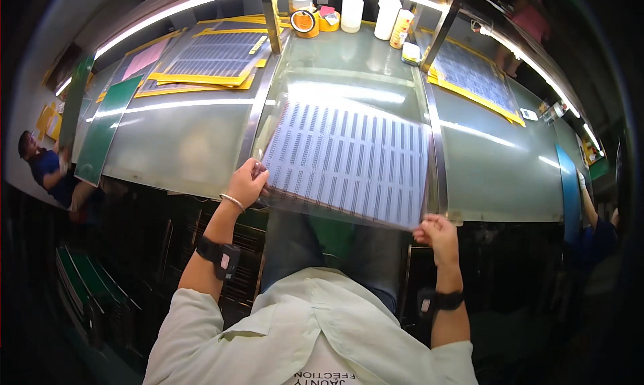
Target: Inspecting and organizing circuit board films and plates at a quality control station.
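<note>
A thin see-through film sheet (349, 160) printed with columns of small dark marks lies tilted over the glass-topped table in front of me. My left hand (248, 182) pinches its near left corner, fingers closed. At the near right corner, my right hand (437, 237) pinches the sheet between thumb and fingers. The sheet's near edge sticks out past the table's front edge, while its far part is over the glass. Glare from the lamps covers some of the far edge, so I cannot tell whether it touches the glass.
Yellow-edged printed films (208, 56) are stacked at the back left, with another film (469, 76) at the back right. White bottles (351, 13) and orange tape rolls (305, 23) stand behind. Metal posts (271, 23) rise on both sides. People hold a green panel (111, 133) and a blue panel (569, 190).
</note>
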